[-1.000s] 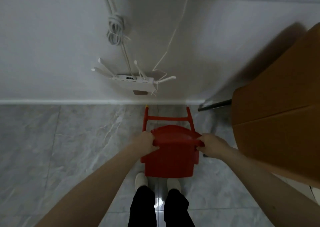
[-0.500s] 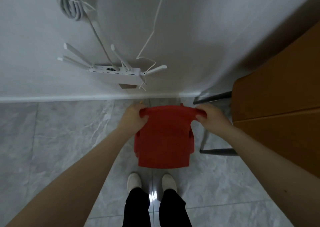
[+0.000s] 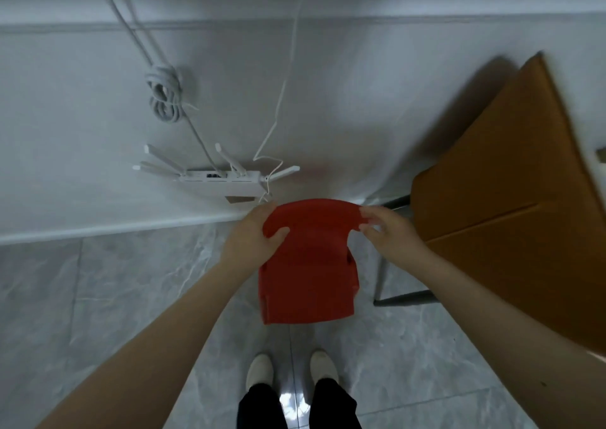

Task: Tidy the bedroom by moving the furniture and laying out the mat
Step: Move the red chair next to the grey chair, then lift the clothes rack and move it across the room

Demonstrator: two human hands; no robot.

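Both hands grip red chair [image 3: 308,271] backrest, left hand [image 3: 254,235], right hand [image 3: 388,235], chair legs hidden, wooden table [image 3: 511,205] cut off

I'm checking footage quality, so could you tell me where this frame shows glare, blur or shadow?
Head view: glare on the floor tile between the shoes; the wooden table edge is motion-blurred and casts a dark shadow on the wall; wide-angle bending curves the baseboard.

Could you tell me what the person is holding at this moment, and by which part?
A small red plastic chair, held by the curved top edge of its backrest: left hand and right hand grip its two ends.
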